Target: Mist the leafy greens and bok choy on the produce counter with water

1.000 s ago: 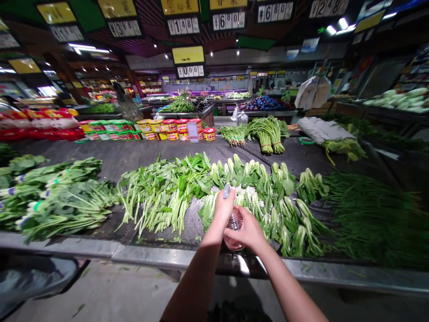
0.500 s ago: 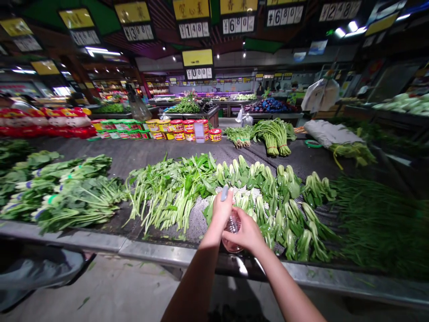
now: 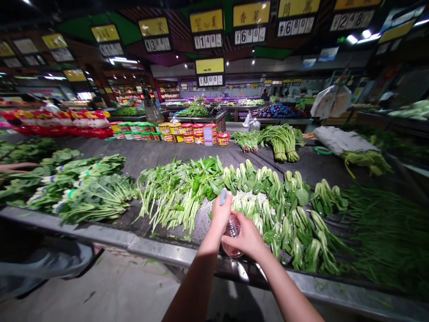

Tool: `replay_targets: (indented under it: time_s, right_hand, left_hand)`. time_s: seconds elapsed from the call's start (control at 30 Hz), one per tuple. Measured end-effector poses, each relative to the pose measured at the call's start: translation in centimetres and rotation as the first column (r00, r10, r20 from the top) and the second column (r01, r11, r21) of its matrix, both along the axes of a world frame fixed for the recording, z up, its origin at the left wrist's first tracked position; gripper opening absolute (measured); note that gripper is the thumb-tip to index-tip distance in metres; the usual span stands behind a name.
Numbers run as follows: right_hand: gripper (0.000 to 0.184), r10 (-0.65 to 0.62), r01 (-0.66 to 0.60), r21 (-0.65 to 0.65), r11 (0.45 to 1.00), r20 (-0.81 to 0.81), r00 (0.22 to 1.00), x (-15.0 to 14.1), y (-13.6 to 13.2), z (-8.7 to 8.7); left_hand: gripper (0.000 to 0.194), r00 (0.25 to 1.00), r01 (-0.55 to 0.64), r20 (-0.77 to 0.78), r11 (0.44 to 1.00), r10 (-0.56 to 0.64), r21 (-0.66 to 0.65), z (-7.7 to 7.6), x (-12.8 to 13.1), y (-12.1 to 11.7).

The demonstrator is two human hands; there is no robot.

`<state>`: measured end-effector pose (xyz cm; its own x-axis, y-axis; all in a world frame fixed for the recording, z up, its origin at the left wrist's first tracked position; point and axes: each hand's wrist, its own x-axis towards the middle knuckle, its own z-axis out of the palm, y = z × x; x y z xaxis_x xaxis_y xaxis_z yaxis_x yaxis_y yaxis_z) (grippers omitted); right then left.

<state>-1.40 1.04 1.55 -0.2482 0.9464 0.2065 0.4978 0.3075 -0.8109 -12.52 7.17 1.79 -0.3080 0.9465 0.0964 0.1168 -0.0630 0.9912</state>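
Over the front edge of the vegetable stand I hold a clear, pinkish spray bottle [image 3: 232,229] with both hands. My left hand [image 3: 219,215] is closed round its top, where a grey spray head [image 3: 223,197] shows above the fingers. Fingers and thumb of my right hand [image 3: 247,237] wrap the ribbed body of the bottle. Just beyond and to the right lie rows of small bok choy [image 3: 296,212], some glistening with wetness. Left of my hands are loose leafy water spinach stems [image 3: 181,192]. The bottle's neck is hidden by my fingers.
Bundled greens [image 3: 97,188] lie at the left, with another person's hand [image 3: 16,167] beside them. Stacked cans [image 3: 187,132] and tied bunches of greens [image 3: 281,141] line the back. A metal rim [image 3: 161,252] edges the stand; dark green stalks [image 3: 389,232] spread at the right.
The view has turned slightly left, shifting the stand rightward in the picture. Another person's hand has come into view at the far left. Both my hands keep their grip on the spray bottle.
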Motion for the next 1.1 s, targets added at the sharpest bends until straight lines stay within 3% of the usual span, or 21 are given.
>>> replay_targets:
  time_s: [0.27,0.73,1.1]
  right_hand:
    - [0.069,0.021,-0.021,-0.015,1.000,0.002,1.000,-0.6,-0.5,0.2]
    - [0.070,0.004,-0.002,-0.051,0.999,0.035,0.999,-1.3,-0.9,0.5]
    - [0.070,0.022,-0.022,-0.040,0.999,-0.008,1.000,-1.3,-1.2,0.6]
  left_hand:
    - [0.040,0.996,0.003,-0.089,1.000,-0.004,-0.012,0.2,-0.7,-0.4]
    - [0.031,0.999,-0.035,0.013,0.998,0.035,-0.047,0.2,-1.3,-0.9]
    - [0.036,0.999,-0.017,-0.050,1.000,0.017,-0.018,0.3,-1.5,-1.0]
